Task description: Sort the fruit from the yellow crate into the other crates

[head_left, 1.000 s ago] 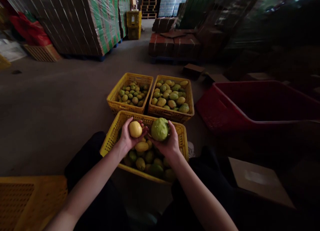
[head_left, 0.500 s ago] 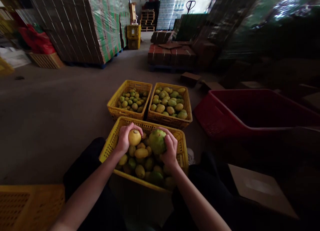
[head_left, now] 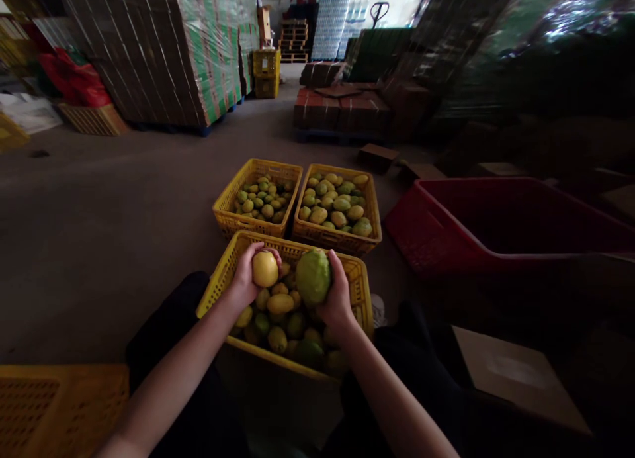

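Above the near yellow crate, my left hand is wrapped round a yellow lemon with a smooth rind. Opposite it, my right hand grips a bigger, bumpy green lemon, its thumb along the right side. The fingers under both fruits are largely hidden. Loose lemons, yellow and green, lie in the crate below my hands.
Two more yellow crates, a left one and a right one, hold lemons just beyond. A large red bin stands to the right. Cardboard lies near my right knee, and wrapped pallet stacks rise behind.
Both lemons have turned in my hands: the yellow one's stem end no longer shows, and the green one stands more upright. My right fingers have shifted behind the green lemon.
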{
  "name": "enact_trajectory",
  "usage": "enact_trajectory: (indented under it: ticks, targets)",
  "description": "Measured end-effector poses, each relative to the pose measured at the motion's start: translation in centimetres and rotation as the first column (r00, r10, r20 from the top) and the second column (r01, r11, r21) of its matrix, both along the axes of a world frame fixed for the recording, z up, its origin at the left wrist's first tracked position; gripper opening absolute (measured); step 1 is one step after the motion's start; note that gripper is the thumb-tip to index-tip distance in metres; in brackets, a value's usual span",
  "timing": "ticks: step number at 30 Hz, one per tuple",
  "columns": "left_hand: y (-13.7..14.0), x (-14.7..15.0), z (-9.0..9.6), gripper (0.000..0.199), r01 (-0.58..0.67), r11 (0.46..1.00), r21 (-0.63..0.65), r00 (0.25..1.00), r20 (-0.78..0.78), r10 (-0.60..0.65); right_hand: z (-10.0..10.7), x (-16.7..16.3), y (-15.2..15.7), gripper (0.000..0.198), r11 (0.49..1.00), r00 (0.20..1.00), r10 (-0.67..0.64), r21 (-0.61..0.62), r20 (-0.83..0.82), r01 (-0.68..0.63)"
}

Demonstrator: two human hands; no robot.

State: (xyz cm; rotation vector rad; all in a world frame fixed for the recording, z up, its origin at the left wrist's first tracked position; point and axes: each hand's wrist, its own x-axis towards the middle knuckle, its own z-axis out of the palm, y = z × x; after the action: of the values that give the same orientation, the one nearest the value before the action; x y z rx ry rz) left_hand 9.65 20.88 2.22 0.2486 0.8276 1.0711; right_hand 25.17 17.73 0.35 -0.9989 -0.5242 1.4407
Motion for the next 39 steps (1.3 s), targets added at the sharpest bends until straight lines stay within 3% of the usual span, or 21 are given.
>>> enact_trajectory:
  ticks: [3,9,12,14,17,19,23,27,31,34,36,39]
  targets:
    - [0.2,0.0,-0.1,0.026,-0.033,0.988,-0.152,0.998,0.050,0.041,0.8,0.3,0.4,0.031,0.984,0.974,0.061,-0.149,-0.217,-0.094]
    - [0.0,0.2,0.4,0.015,-0.174,0.967,-0.185,0.970,0.136,0.200,1.8,1.1,0.6,0.020,0.971,0.918,0.074,-0.180,-0.390,-0.155]
    - [0.1,0.2,1.0,0.014,-0.225,0.953,-0.203,0.956,0.145,0.257,1.4,1.2,0.9,0.021,0.949,0.891,0.047,-0.259,-0.452,-0.181]
    - [0.3,0.1,1.2,0.018,-0.174,0.952,-0.251,0.966,0.146,0.215,1.1,1.2,1.0,0.026,0.929,0.878,0.047,-0.302,-0.477,-0.214]
    - [0.4,-0.1,0.9,0.032,0.006,0.946,-0.324,0.986,0.158,0.048,0.6,1.1,1.2,0.034,0.918,0.873,0.077,-0.308,-0.482,-0.251]
    - [0.4,-0.1,0.3,0.039,0.067,0.953,-0.295,0.991,0.132,-0.029,0.5,1.1,1.3,0.036,0.922,0.877,0.073,-0.303,-0.476,-0.241]
    - [0.4,-0.1,-1.0,0.040,0.076,0.980,-0.183,0.997,0.036,-0.071,0.4,1.2,1.4,0.021,0.950,0.877,0.010,-0.269,-0.480,-0.158]
    - [0.8,0.2,-1.1,0.034,0.003,0.961,-0.276,1.000,-0.005,-0.004,0.5,1.2,1.6,0.012,0.961,0.860,-0.038,-0.254,-0.509,-0.108]
    - [0.8,0.3,-0.7,0.028,-0.020,0.952,-0.305,0.998,0.050,0.037,0.4,1.2,1.6,0.020,0.936,0.864,-0.070,-0.331,-0.498,-0.115]
    - [0.7,0.2,-0.7,0.026,-0.019,0.961,-0.277,0.999,0.039,0.031,0.1,1.2,1.6,0.018,0.948,0.862,-0.018,-0.283,-0.507,-0.147]
    - [0.7,0.2,-0.7,0.026,-0.026,0.969,-0.246,0.999,0.033,0.035,-0.1,1.2,1.5,0.013,0.973,0.867,0.023,-0.189,-0.498,-0.135]
    - [0.8,0.1,-0.4,0.028,-0.029,0.981,-0.193,0.998,0.055,0.040,-0.2,1.3,1.5,0.022,0.994,0.886,0.073,-0.044,-0.458,-0.104]
